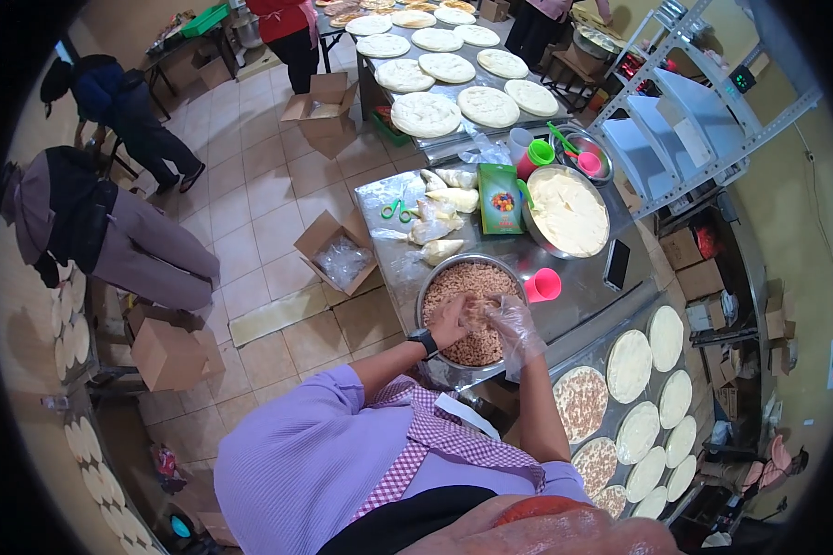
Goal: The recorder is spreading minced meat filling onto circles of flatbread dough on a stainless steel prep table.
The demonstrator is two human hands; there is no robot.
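A round metal bowl (420,301) full of brown crumbly bits (477,350) stands at the near edge of the metal table. Both my hands are down in it, facing each other. My left hand (448,321), with a dark watch on the wrist, has its fingers curled into the bits. From the other side, my right hand (516,329), in a loose clear plastic glove, closes round some of them. A small heap shows between the two hands; the fingertips are partly buried. A pink cup (543,285) is just right of the bowl.
Beyond the bowl are filled piping bags (440,227), green scissors (397,212), a green packet (501,199), a bowl of pale cream (569,211) and a phone (616,265). Cream-topped rounds (638,432) cover the right table. An open carton (335,252) sits left. Other people work nearby.
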